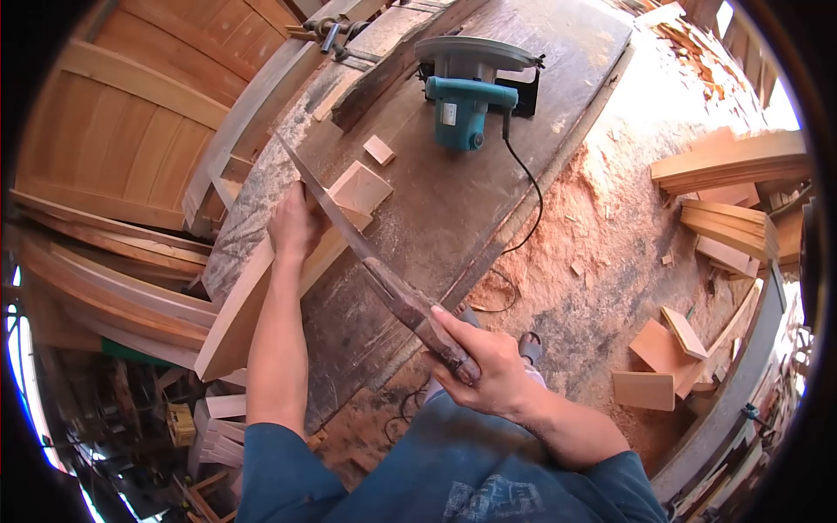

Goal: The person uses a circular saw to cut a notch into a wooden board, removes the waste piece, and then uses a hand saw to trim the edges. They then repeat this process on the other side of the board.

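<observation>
My right hand point(488, 362) is closed around the worn wooden handle of a long, machete-like tool point(397, 292). Its narrow blade points away to the upper left, and the tip passes just beyond my left hand point(296, 222). That hand is closed on the upper edge of a thick wooden board point(234, 322), its fingers partly hidden behind the board and blade. The board lies slantwise over the workbench's left side. Close by the blade, a light wood block point(362, 187) sits on the bench, with a smaller offcut point(379, 150) just past it.
A teal circular saw point(462, 113) rests on the dusty workbench point(436, 200), its black cord point(536, 187) hanging off the right edge. Sawdust point(593, 209) covers the floor. Cut boards point(649, 357) and stacked timbers point(732, 161) are at right; wooden panels point(131, 131) lean at left.
</observation>
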Motion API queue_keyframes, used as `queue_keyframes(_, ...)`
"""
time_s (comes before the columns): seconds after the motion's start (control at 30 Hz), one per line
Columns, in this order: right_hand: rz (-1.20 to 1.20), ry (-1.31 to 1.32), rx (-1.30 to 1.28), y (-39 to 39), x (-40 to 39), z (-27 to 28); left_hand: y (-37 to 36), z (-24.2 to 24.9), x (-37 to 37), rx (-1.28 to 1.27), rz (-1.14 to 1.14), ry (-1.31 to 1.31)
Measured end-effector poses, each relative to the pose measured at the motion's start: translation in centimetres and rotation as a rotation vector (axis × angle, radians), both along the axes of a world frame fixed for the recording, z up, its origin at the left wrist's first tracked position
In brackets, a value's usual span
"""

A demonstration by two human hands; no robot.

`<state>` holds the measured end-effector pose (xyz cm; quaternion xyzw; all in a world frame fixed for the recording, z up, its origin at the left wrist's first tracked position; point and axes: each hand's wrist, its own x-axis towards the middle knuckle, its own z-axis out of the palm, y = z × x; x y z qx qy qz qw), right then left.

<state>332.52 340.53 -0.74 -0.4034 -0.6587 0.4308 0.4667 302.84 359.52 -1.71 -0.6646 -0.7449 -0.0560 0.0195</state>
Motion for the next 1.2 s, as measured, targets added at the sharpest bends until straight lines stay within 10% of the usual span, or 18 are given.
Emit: queue_keyframes(1.2, -0.041, 0.074, -0.009, 3.9, -5.2, -3.1, -0.1, -1.4, -1.0, -0.011, -0.043, -0.071)
